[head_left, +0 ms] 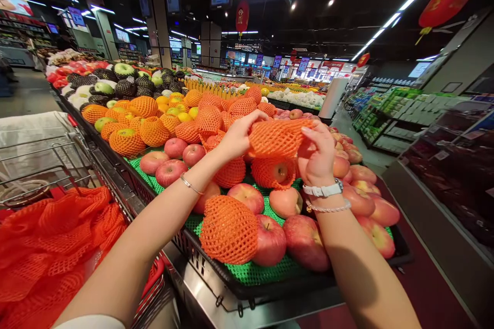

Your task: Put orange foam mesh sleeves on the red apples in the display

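An orange foam fruit net is stretched sideways between my two hands, above the apples. My left hand grips its left end, and my right hand pinches its right end. No fruit shows inside this net. Just below it sits an apple in an orange net. Closer to me, another netted apple leans beside a bare red apple. More bare apples lie on the green mesh liner of the black display tray.
At the left stands a shopping cart with a heap of loose orange nets. Behind the apples are orange-netted fruits and black-netted fruits. A white roll stands at the far corner. Shelves line the right side.
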Available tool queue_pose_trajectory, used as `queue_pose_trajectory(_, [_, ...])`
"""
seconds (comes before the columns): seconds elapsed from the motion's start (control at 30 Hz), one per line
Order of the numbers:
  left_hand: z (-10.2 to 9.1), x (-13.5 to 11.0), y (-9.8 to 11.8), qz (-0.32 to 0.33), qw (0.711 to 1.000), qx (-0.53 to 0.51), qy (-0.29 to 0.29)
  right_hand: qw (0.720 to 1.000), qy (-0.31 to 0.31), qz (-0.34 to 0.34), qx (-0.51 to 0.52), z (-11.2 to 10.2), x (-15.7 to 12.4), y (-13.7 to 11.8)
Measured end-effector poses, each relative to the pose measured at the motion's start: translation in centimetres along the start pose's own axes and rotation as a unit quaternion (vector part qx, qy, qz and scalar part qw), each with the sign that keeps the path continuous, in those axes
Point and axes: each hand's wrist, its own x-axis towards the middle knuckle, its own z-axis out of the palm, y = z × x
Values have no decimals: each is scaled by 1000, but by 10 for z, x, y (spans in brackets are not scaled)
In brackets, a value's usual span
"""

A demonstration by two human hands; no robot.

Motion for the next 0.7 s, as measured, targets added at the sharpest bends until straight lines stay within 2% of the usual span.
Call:
queue_pose_trajectory(0.07, [-3, 2, -3, -7, 998, -48, -30, 997, 57, -47, -6, -3, 2, -2])
queue_pose_trajectory(0.13, [-3, 4, -6, -22, 997, -63, -26, 993, 84, -78, -41, -4, 2, -3])
queue_pose_trajectory(0.3, [-2, 7, -4, -107, 990, -33, 85, 981, 98, -82, -144, -2, 1, -2])
queue_pose_trajectory(0.43, [-8, 9, 7, -204, 971, -114, 52, 978, 121, -102, -134, -4, 4, 3])
queue_pose_trajectory(0.47, [-10, 9, 11, -216, 966, -124, 64, 979, 118, -107, -130, -4, 5, 5])
queue_pose_trajectory(0.53, [-13, 8, 18, -205, 962, -115, 137, 979, 116, -115, -119, -6, 7, 9])
queue_pose_trajectory(0.6, [-15, 7, 22, -162, 961, -100, 201, 979, 127, -120, -108, -6, 9, 10])
queue_pose_trajectory(0.63, [-16, 7, 23, -141, 962, -105, 209, 978, 135, -122, -102, -7, 10, 11])
queue_pose_trajectory(0.7, [-14, 7, 23, -114, 967, -133, 182, 977, 143, -126, -97, -7, 10, 10])
